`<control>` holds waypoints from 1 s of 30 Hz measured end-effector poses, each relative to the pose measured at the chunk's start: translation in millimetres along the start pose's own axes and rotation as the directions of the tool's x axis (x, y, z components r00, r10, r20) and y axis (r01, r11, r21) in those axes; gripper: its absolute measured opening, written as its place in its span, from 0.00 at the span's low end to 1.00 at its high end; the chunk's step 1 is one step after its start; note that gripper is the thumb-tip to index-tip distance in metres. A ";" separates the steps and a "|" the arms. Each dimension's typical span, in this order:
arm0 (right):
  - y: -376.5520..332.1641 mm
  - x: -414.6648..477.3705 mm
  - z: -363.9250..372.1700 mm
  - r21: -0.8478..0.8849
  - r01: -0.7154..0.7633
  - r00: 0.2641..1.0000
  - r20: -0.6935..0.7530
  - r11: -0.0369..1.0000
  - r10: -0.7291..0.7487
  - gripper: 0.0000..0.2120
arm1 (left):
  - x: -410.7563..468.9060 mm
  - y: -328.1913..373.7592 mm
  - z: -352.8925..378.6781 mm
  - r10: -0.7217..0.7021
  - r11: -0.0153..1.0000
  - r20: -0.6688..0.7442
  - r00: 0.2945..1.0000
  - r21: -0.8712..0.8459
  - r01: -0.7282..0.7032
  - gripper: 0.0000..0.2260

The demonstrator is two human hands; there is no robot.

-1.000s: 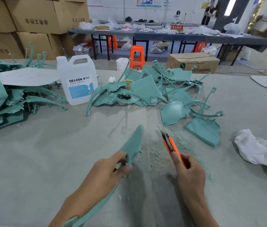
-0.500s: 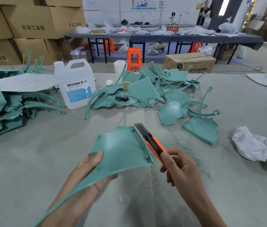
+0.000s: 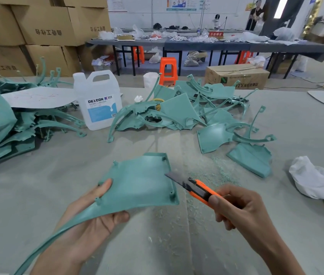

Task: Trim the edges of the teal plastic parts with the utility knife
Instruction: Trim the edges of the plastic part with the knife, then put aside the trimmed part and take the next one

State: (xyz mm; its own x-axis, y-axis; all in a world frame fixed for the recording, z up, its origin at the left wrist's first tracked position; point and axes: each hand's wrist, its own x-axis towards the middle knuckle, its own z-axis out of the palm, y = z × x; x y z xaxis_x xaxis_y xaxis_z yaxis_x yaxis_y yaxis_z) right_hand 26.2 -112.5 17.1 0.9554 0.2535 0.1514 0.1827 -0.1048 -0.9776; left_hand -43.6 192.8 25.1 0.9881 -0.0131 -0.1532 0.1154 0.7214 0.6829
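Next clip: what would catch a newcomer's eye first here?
The orange utility knife in the right hand, its blade at the edge of the teal part that the left hand holds at centre. Behind lies a heap of teal parts beside a white DEXCON jug.

We take the white DEXCON jug [image 3: 97, 100] as our mark. It stands upright on the grey worktable [image 3: 18, 195], its blue label facing us. Just left of the jug we see a white sheet [image 3: 38, 97] lying flat, with faint red marks on it. Behind the jug and to its left, brown cardboard boxes [image 3: 44, 26] are stacked, printed with dark characters. Behind the jug to its right an orange stool [image 3: 168, 71] stands on the floor, and farther to the jug's right sits a brown carton [image 3: 236, 76]. Far behind the jug runs a row of dark tables [image 3: 206, 45] strewn with bags and small items. Well to the jug's right and nearer us, a crumpled white cloth [image 3: 316, 179] lies on the worktable.
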 end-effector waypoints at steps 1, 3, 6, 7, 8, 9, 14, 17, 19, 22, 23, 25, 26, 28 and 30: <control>0.1 -1.1 -0.8 0.017 0.002 1.000 0.001 1.000 -0.002 0.21 | 0.9 0.5 -1.7 0.003 1.000 -0.035 0.999 0.005 -0.002 0.27; -1.3 -3.8 -2.1 0.027 -0.001 0.999 0.039 1.000 0.000 0.24 | -1.2 4.1 -0.9 0.003 1.000 -0.051 0.999 0.000 -0.003 0.32; -4.2 -6.8 -2.4 -0.012 -0.018 0.989 0.147 1.000 0.019 0.26 | -3.7 7.3 -7.0 -0.026 1.000 -0.027 0.999 0.013 0.026 0.30; -5.1 -5.8 -2.1 -0.025 -0.016 0.988 0.152 1.000 0.020 0.24 | -7.3 8.7 -2.5 -0.069 0.998 0.059 0.996 -0.009 0.070 0.24; -6.1 -3.2 -2.2 -0.037 -0.010 0.991 0.131 0.999 0.014 0.23 | -14.3 13.4 11.4 -0.095 0.994 0.169 0.981 -0.038 0.102 0.16; -6.3 0.8 -2.7 -0.058 -0.001 0.996 0.084 0.998 0.006 0.22 | -21.7 20.7 15.0 -0.046 0.999 0.111 0.993 0.024 0.043 0.16; -3.0 23.6 -1.5 -0.315 -0.022 0.990 -0.138 0.949 -0.023 0.17 | -34.6 13.4 34.7 -0.067 0.980 0.165 0.984 0.198 0.034 0.08; -8.2 25.9 -0.5 -0.215 -0.035 0.983 -0.184 0.976 -0.005 0.14 | -36.3 11.4 41.1 -0.043 0.891 0.116 0.992 0.453 -0.014 0.09; -15.7 23.4 -3.1 -0.207 -0.024 0.988 -0.153 0.978 -0.008 0.13 | -35.1 16.2 35.7 0.078 0.598 0.097 0.992 0.792 -0.124 0.23; -27.1 18.4 1.6 -0.226 0.023 0.998 -0.046 0.974 -0.034 0.14 | -32.1 16.4 37.7 0.090 0.262 0.203 0.975 0.940 -0.220 0.25; -29.2 16.1 5.8 -0.218 0.037 0.999 -0.009 0.975 -0.040 0.15 | -31.7 16.1 37.5 0.083 0.161 0.217 0.973 0.960 -0.228 0.25; -30.9 12.8 15.5 -0.181 0.043 0.998 0.042 0.983 -0.036 0.14 | -31.1 11.1 40.4 0.077 0.034 0.266 0.961 0.963 -0.269 0.27; -29.5 13.0 18.8 -0.177 0.029 0.999 0.041 0.984 -0.022 0.12 | -32.6 9.9 41.0 0.077 0.051 0.270 0.960 0.960 -0.275 0.27; -19.9 18.8 19.5 -0.291 -0.044 0.999 -0.022 0.956 0.039 0.10 | -36.3 10.4 46.0 0.094 0.168 0.293 0.951 0.937 -0.305 0.27; -6.1 25.7 12.1 -0.516 -0.144 0.989 -0.099 0.845 0.108 0.11 | -38.6 12.3 48.7 0.160 0.322 0.279 0.947 0.892 -0.317 0.22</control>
State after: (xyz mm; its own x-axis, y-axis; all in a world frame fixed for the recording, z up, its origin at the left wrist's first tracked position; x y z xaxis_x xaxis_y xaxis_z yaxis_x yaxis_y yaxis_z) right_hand 46.9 -93.7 25.2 0.9879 0.1438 0.0586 0.1362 -0.6208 -0.7721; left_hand -75.4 168.5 74.2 0.9824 -0.0898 0.1636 -0.1857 -0.3814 0.9056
